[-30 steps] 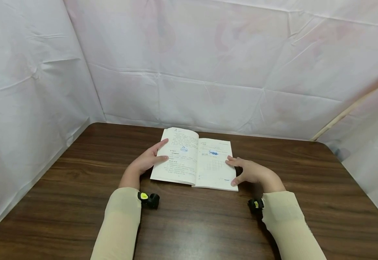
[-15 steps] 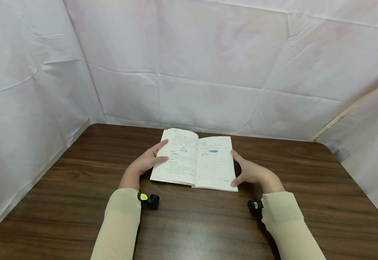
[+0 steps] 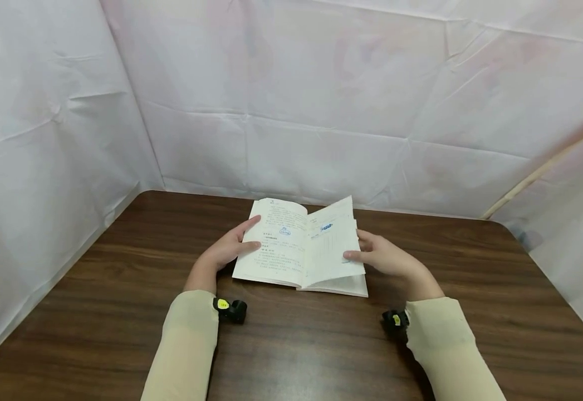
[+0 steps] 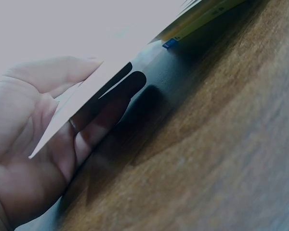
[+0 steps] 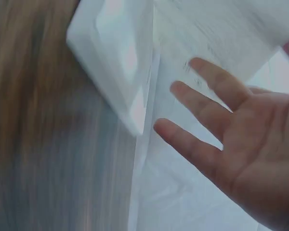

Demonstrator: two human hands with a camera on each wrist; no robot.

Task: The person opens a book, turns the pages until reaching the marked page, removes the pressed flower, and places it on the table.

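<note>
Open book (image 3: 298,250) between left hand (image 3: 228,248), right hand (image 3: 383,257)

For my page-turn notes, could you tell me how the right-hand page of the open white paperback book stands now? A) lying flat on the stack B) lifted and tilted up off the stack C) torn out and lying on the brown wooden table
B: the right-hand page of the open white paperback book rises at a slant above the pages beneath, with the right hand at its outer edge.
</note>
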